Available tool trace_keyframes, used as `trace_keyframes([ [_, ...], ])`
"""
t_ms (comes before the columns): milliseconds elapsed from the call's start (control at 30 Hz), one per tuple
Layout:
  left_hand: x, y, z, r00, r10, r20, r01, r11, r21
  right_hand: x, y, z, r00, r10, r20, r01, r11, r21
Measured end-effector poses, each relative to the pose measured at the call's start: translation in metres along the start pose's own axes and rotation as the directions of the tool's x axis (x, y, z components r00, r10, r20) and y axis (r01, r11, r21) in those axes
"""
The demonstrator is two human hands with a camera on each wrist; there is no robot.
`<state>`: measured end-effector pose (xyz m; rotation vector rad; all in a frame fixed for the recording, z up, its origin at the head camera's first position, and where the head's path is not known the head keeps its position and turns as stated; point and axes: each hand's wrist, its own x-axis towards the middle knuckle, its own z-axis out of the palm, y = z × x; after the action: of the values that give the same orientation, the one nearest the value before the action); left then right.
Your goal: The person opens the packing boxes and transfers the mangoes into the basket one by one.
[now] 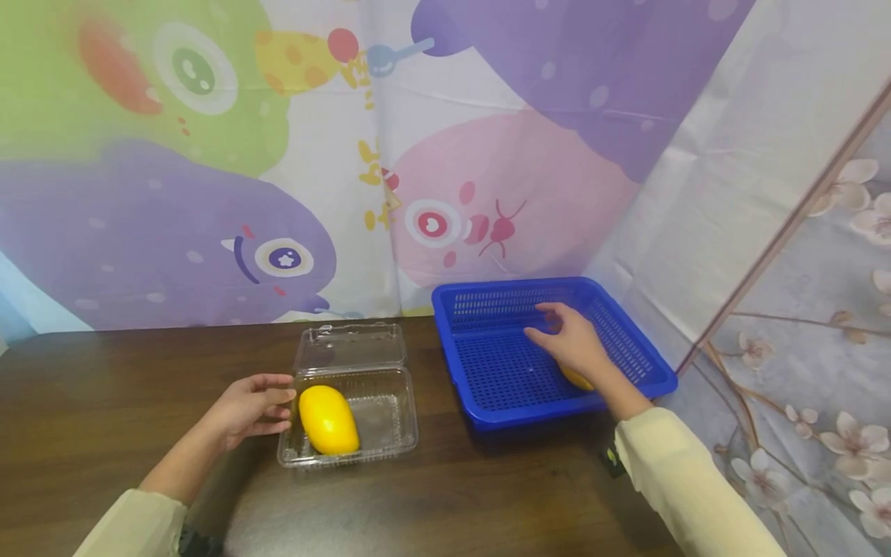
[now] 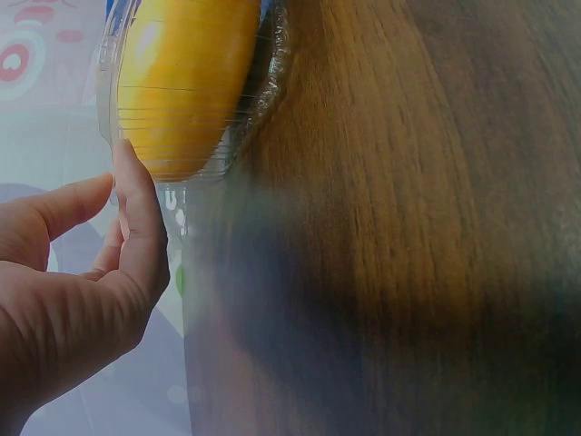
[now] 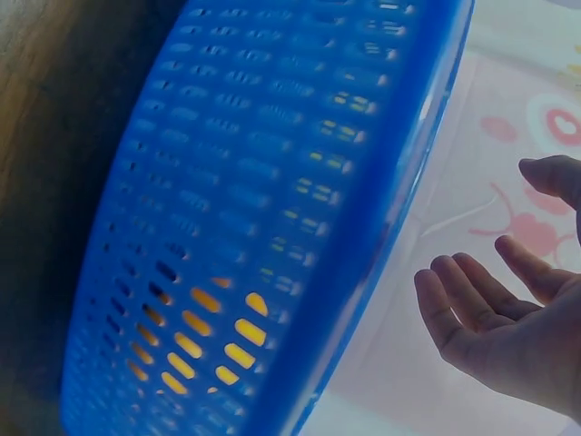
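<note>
A yellow mango [image 1: 329, 420] lies in the left part of a clear plastic clamshell box [image 1: 385, 418], whose lid [image 1: 351, 348] is folded back toward the wall. At the box's left rim is my left hand [image 1: 249, 410], its fingertips right at the edge; the left wrist view shows the fingers [image 2: 138, 195] fairly straight beside the wall. Over the blue plastic basket [image 1: 455, 363] hovers my right hand [image 1: 572, 340], fingers spread and loosely bent, holding nothing. Below that wrist another yellow fruit [image 1: 576, 378] shows in the basket, mostly hidden by the arm; its yellow appears through the slots in the right wrist view.
Both containers stand on a dark wooden table [image 1: 431, 503], the basket right of the box. A cartoon-printed cloth [image 1: 209, 255] hangs behind the table. On the right, a flower-patterned panel [image 1: 800, 387] comes close to the basket.
</note>
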<state>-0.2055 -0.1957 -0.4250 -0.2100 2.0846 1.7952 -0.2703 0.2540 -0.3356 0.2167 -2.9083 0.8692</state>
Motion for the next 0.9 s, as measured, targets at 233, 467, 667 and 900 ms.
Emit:
trace_keyframes([
  [233, 0.000, -0.001, -0.001, 1.000, -0.004, 0.001, 0.004, 1.000, 0.002, -0.001, -0.009, 0.002, 1.000, -0.013, 0.009, 0.013, 1.000, 0.025],
  [467, 0.000, 0.000, -0.001, 1.000, 0.003, 0.000, -0.003, 1.000, 0.010, -0.001, -0.016, 0.003, 1.000, -0.012, 0.020, 0.011, 0.998, 0.063],
  [667, 0.000, 0.000, -0.001, 1.000, 0.005, 0.000, -0.005, 1.000, 0.013, -0.003, -0.025, 0.004, 0.998, -0.011, 0.057, 0.006, 0.997, 0.081],
  [900, 0.002, -0.001, -0.002, 1.000, 0.004, 0.001, -0.004, 1.000, 0.006, -0.006, -0.029, 0.006, 0.996, -0.036, 0.081, 0.034, 0.999, 0.024],
])
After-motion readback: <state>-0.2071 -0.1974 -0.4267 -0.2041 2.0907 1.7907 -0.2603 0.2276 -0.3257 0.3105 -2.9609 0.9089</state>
